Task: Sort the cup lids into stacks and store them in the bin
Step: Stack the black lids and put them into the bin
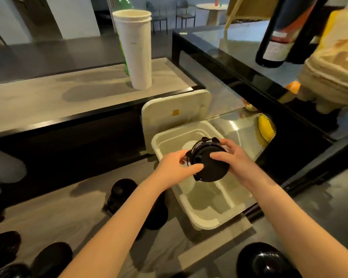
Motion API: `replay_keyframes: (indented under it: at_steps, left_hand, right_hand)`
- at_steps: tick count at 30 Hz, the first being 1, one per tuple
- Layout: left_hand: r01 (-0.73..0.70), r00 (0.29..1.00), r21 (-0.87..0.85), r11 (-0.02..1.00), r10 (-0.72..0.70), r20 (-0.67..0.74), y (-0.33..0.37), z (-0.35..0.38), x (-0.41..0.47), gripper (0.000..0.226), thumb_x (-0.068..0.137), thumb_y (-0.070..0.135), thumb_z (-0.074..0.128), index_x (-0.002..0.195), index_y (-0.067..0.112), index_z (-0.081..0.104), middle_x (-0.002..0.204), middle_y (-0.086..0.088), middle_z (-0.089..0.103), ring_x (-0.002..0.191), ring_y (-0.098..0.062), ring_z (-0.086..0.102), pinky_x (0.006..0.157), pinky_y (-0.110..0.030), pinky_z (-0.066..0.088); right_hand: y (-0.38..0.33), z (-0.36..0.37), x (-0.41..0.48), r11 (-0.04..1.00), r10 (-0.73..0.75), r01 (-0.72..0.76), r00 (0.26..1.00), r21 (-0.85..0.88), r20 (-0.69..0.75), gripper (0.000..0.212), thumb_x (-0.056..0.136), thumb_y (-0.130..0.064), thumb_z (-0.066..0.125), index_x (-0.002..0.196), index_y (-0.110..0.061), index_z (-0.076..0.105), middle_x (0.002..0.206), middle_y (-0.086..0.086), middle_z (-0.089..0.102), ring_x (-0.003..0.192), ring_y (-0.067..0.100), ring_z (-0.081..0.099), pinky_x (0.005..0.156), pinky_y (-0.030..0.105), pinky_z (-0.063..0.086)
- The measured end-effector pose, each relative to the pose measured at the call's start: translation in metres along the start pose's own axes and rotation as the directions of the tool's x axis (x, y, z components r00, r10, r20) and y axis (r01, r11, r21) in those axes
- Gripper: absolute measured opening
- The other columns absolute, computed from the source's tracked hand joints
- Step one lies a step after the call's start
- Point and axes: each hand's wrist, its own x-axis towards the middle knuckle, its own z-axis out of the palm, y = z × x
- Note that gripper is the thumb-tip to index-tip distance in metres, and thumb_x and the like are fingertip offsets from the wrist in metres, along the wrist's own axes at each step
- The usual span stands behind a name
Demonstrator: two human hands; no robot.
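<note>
Both my hands hold a stack of black cup lids (211, 167) on its side above the white bin (207, 213). My left hand (175, 167) grips the stack's near left edge, thumb across the top lid. My right hand (235, 157) curls round its right side. A pale round lid (188, 146) lies on the bin's floor under the stack. More black lid stacks stand on the grey counter: one (120, 195) left of the bin, others (52, 259) at the lower left, and one (263, 259) at the lower right.
The bin's white cover (175, 109) leans upright behind it. A tall stack of white paper cups (136, 51) and a green bottle stand on the raised ledge. A glass display case (249, 101) with a dark wine bottle (279, 37) on top borders the right.
</note>
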Motion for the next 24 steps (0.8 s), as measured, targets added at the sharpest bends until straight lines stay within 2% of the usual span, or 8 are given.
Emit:
replay_keyframes:
  at_steps: [2, 4, 7, 10, 14, 16, 20, 24]
  left_hand:
    - [-0.034, 0.998, 0.230, 0.972, 0.045, -0.041, -0.004, 0.005, 0.008, 0.065, 0.086, 0.050, 0.057, 0.141, 0.020, 0.041, 0.139, 0.002, 0.046, 0.128, -0.015, 0.041, 0.104, -0.031, 0.036]
    - [-0.068, 0.993, 0.418, 0.906, 0.104, -0.062, -0.011, 0.007, 0.014, 0.063, 0.088, 0.051, 0.052, 0.141, 0.019, 0.040, 0.145, 0.001, 0.041, 0.136, -0.016, 0.033, 0.112, -0.038, 0.029]
    - [-0.134, 0.991, 0.674, 0.727, 0.095, 0.094, -0.021, 0.011, 0.022, 0.059, 0.091, 0.049, 0.048, 0.140, 0.018, 0.041, 0.149, 0.002, 0.036, 0.140, -0.017, 0.025, 0.114, -0.039, 0.021]
    - [-0.190, 0.976, 0.784, 0.592, 0.027, 0.215, -0.023, 0.017, 0.025, 0.059, 0.092, 0.050, 0.043, 0.142, 0.019, 0.038, 0.151, 0.001, 0.030, 0.139, -0.019, 0.024, 0.114, -0.043, 0.013]
    - [-0.194, 0.975, 0.801, 0.566, 0.020, 0.223, -0.023, 0.019, 0.026, 0.058, 0.092, 0.048, 0.042, 0.142, 0.019, 0.037, 0.149, 0.000, 0.033, 0.135, -0.019, 0.030, 0.113, -0.044, 0.012]
    - [-0.189, 0.976, 0.798, 0.572, 0.017, 0.218, -0.022, 0.018, 0.025, 0.057, 0.092, 0.047, 0.042, 0.142, 0.020, 0.037, 0.149, 0.001, 0.034, 0.135, -0.018, 0.030, 0.114, -0.044, 0.011]
    - [-0.179, 0.977, 0.787, 0.591, 0.015, 0.211, -0.023, 0.019, 0.024, 0.056, 0.093, 0.045, 0.043, 0.142, 0.021, 0.036, 0.152, 0.003, 0.028, 0.137, -0.016, 0.028, 0.115, -0.044, 0.007]
    - [-0.172, 0.979, 0.778, 0.605, 0.014, 0.205, -0.026, 0.020, 0.025, 0.054, 0.093, 0.045, 0.043, 0.141, 0.022, 0.038, 0.153, 0.004, 0.027, 0.138, -0.015, 0.026, 0.115, -0.044, 0.004]
  right_hand:
    - [0.004, -0.014, 0.010, 0.993, 0.049, -0.051, 0.998, -0.109, -0.028, 0.031, 0.082, -0.009, 0.069, 0.102, -0.022, 0.051, 0.109, 0.009, 0.062, 0.086, 0.018, 0.065, 0.065, 0.022, 0.052]
    - [0.011, -0.026, 0.021, 0.937, 0.123, -0.112, 0.992, -0.331, 0.014, 0.034, 0.078, -0.016, 0.073, 0.101, -0.025, 0.050, 0.108, 0.005, 0.060, 0.089, 0.019, 0.063, 0.065, 0.022, 0.051]
    - [0.027, -0.029, 0.039, 0.738, 0.309, -0.155, 0.943, -0.657, 0.124, 0.040, 0.074, -0.025, 0.077, 0.103, -0.024, 0.049, 0.110, 0.004, 0.058, 0.096, 0.022, 0.061, 0.078, 0.033, 0.055]
    - [0.039, -0.018, 0.055, 0.515, 0.492, -0.117, 0.851, -0.849, 0.182, 0.044, 0.073, -0.028, 0.076, 0.106, -0.023, 0.047, 0.114, 0.007, 0.056, 0.100, 0.024, 0.059, 0.082, 0.037, 0.054]
    - [0.053, -0.007, 0.077, 0.281, 0.658, -0.010, 0.730, -0.960, 0.185, 0.055, 0.076, -0.027, 0.075, 0.123, -0.019, 0.046, 0.119, 0.006, 0.049, 0.104, 0.027, 0.055, 0.082, 0.035, 0.052]
    - [0.061, -0.005, 0.088, 0.234, 0.655, 0.032, 0.734, -0.972, 0.181, 0.060, 0.077, -0.027, 0.074, 0.129, -0.019, 0.046, 0.130, 0.007, 0.049, 0.112, 0.028, 0.054, 0.088, 0.037, 0.051]
    - [0.070, -0.008, 0.103, 0.248, 0.631, 0.029, 0.754, -0.968, 0.184, 0.059, 0.078, -0.028, 0.072, 0.132, -0.021, 0.048, 0.133, 0.006, 0.050, 0.114, 0.027, 0.054, 0.088, 0.036, 0.050]
    - [0.080, -0.013, 0.106, 0.271, 0.531, 0.037, 0.827, -0.962, 0.181, 0.066, 0.074, -0.032, 0.073, 0.134, -0.021, 0.048, 0.134, 0.003, 0.052, 0.117, 0.026, 0.054, 0.097, 0.038, 0.048]
